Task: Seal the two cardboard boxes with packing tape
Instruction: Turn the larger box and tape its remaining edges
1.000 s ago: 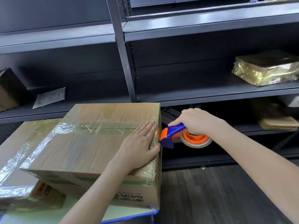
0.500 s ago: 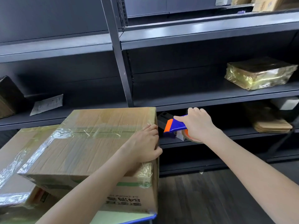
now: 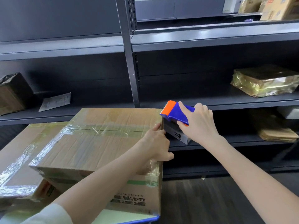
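Note:
A brown cardboard box [image 3: 97, 143] with clear tape along its top seam and edges lies on top of a second taped cardboard box [image 3: 21, 152] at the left. My left hand [image 3: 157, 144] grips the top box's right edge, fingers curled over the taped corner. Just right of that corner, my right hand [image 3: 196, 123] holds a blue and orange tape dispenser [image 3: 175, 111] lifted above the box's top edge, its orange toothed blade pointing left. The tape roll is hidden behind my hand.
Dark metal shelving [image 3: 210, 102] stands right behind the boxes. A gold-wrapped parcel [image 3: 265, 81] lies on the right shelf, flat brown packets [image 3: 278, 135] below it, a small grey box [image 3: 178, 135] under the dispenser, a dark parcel [image 3: 13, 92] and an envelope [image 3: 55, 101] at left. Wood floor lies at the lower right.
My right hand has lifted the dispenser from beside the box's right face to above its top corner. My left hand went from flat on the top to curled over the right edge.

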`<control>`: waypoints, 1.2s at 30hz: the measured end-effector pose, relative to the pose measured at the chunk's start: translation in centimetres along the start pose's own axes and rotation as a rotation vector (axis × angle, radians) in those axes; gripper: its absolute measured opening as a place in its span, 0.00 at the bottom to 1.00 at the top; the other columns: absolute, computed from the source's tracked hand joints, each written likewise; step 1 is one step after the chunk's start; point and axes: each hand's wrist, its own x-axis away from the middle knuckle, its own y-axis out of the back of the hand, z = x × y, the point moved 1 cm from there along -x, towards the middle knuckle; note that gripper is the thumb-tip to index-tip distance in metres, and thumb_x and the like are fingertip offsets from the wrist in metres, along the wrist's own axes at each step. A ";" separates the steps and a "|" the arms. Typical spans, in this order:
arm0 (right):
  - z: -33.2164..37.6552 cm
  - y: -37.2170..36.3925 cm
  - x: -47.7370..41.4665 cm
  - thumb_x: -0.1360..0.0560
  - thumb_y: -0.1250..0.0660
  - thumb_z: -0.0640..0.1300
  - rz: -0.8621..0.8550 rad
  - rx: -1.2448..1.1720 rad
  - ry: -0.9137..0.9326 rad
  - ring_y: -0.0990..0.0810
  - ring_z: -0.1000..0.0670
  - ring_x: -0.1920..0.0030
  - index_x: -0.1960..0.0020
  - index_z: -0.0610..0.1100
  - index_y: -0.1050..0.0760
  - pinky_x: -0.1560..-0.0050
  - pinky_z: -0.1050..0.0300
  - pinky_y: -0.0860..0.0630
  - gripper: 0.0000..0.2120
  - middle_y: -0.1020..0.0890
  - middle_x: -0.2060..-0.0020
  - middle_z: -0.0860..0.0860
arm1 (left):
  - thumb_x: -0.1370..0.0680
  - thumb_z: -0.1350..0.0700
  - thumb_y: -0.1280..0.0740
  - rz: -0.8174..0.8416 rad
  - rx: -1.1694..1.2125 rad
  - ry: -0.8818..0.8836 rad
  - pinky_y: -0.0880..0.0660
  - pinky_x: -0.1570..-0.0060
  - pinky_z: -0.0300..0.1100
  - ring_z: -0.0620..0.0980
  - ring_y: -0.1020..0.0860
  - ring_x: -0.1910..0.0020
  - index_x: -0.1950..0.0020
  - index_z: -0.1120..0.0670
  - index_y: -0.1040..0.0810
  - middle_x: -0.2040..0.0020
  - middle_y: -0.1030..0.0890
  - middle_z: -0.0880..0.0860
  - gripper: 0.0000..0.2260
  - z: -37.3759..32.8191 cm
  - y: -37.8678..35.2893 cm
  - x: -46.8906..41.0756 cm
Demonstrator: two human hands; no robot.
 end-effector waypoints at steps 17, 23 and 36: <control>18.5 2.7 -1.3 0.35 0.23 0.46 -0.281 -0.357 0.065 0.27 0.41 0.55 0.28 0.39 0.37 0.57 0.48 0.31 0.41 0.27 0.55 0.40 | 0.21 0.50 0.39 -0.571 2.016 0.266 0.25 0.44 0.42 0.45 0.20 0.49 0.48 0.53 0.22 0.49 0.17 0.50 0.10 10.3 -3.0 10.8; 27.9 1.4 -0.8 0.36 0.23 0.45 -0.174 -0.380 0.222 0.26 0.39 0.53 0.29 0.37 0.36 0.55 0.48 0.29 0.40 0.26 0.53 0.38 | 0.19 0.57 0.40 -0.794 2.127 0.370 0.22 0.52 0.40 0.47 0.18 0.52 0.42 0.55 0.24 0.49 0.17 0.54 0.08 15.8 -6.5 17.1; 40.0 -3.1 2.2 0.30 0.44 0.71 0.166 -0.299 0.317 0.43 0.43 0.27 0.25 0.43 0.65 0.30 0.49 0.42 0.50 0.43 0.26 0.45 | 0.17 0.55 0.45 -1.236 2.281 0.827 0.20 0.68 0.40 0.45 0.19 0.65 0.53 0.57 0.25 0.60 0.19 0.52 0.12 26.7 -14.9 27.8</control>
